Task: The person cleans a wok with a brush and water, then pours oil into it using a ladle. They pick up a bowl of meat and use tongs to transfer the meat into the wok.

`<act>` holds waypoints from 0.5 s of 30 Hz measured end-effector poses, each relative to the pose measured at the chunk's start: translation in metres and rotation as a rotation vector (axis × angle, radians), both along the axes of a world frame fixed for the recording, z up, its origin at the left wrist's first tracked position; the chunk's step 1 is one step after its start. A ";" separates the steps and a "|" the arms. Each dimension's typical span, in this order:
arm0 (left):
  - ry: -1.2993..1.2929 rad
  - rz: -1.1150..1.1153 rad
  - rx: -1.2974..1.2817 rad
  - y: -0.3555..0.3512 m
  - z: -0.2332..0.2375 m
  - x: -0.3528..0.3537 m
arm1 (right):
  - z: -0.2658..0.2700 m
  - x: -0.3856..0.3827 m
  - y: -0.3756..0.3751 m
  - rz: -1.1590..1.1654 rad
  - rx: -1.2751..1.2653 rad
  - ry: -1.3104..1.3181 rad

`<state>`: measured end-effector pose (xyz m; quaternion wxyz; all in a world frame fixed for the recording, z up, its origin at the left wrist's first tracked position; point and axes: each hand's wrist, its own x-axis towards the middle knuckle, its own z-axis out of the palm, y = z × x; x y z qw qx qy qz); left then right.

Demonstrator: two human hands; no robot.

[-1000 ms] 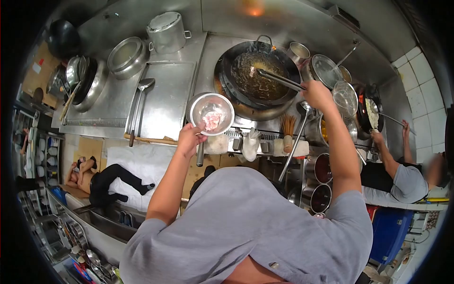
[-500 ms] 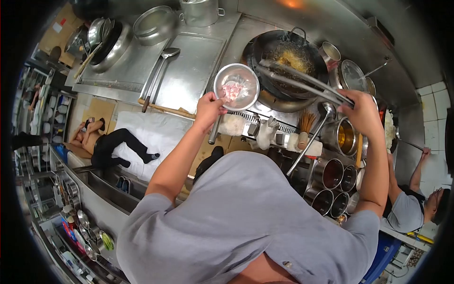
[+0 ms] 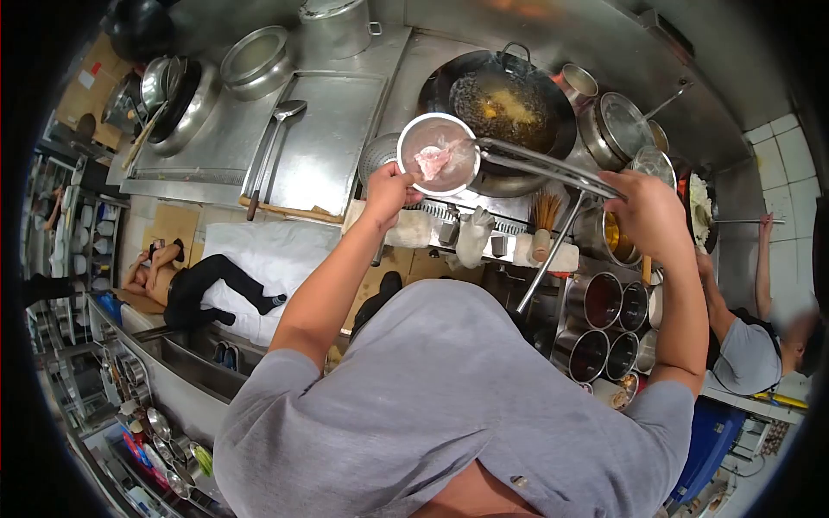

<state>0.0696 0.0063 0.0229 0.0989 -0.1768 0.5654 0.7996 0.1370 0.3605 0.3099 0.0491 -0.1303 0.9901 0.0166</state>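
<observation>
My left hand (image 3: 391,192) grips the rim of a small metal bowl (image 3: 442,129), tilted toward me beside the wok. Pale pink pieces that look like raw meat (image 3: 433,161) lie in it. In my right hand (image 3: 643,211) is a pair of long metal tongs (image 3: 544,161), their tips at the bowl's right side, close to the meat. Behind the bowl, a black wok (image 3: 560,121) holds bubbling oil with golden pieces of food (image 3: 509,105) in it. A perforated metal strainer (image 3: 377,155) is partly hidden behind my left hand.
A bamboo brush (image 3: 544,216) and a slanting metal handle (image 3: 553,255) are by the stove's front edge. Metal pots of dark liquid (image 3: 598,298) stand at right. A long spatula (image 3: 275,147) lies at left. A co-worker (image 3: 747,350) works at right; another person (image 3: 207,281) lies at left.
The tongs have moved from over the wok leftward to the bowl, following my right hand. The meat in the bowl looks more bunched together. The view has shifted slightly.
</observation>
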 end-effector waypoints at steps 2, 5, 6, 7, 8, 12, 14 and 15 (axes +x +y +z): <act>-0.001 0.011 0.005 0.003 -0.007 -0.005 | 0.001 -0.004 0.015 -0.046 -0.045 0.067; -0.007 0.025 0.031 0.007 -0.027 -0.011 | -0.020 -0.030 0.038 -0.136 -0.040 0.051; -0.009 0.030 0.051 0.009 -0.030 -0.012 | -0.029 -0.039 0.040 -0.163 -0.078 0.027; -0.007 0.025 0.055 0.012 -0.028 -0.013 | -0.047 -0.050 0.047 -0.167 -0.073 0.030; -0.010 0.019 0.067 0.016 -0.024 -0.013 | -0.069 -0.062 0.057 -0.165 -0.117 0.028; -0.026 -0.022 0.095 0.021 -0.025 -0.031 | -0.085 -0.069 0.052 -0.217 -0.259 -0.018; -0.033 0.005 0.104 0.023 -0.022 -0.038 | -0.079 -0.063 0.056 -0.147 -0.356 0.017; -0.038 0.017 0.110 0.024 -0.019 -0.042 | -0.073 -0.059 0.059 -0.092 -0.457 0.055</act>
